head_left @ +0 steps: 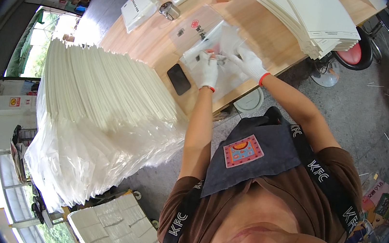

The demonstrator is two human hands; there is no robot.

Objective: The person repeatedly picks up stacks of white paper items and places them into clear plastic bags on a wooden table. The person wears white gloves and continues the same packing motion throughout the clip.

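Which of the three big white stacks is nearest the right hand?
The fanned stack on the tabletop, to the right of the right hand; the plastic-wrapped stack is over past the left hand, the bundled stack at the picture's bottom.

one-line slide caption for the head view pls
White-gloved hands over clear plastic on a wooden table, phone nearby.

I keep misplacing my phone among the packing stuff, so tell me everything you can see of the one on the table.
The phone is a slim, dark rectangle with rounded corners and a smooth-looking black face; nothing lit shows on it. It lies flat and slantwise on the wood-coloured table, between the tall white stack and the gloved left hand, which does not touch it.
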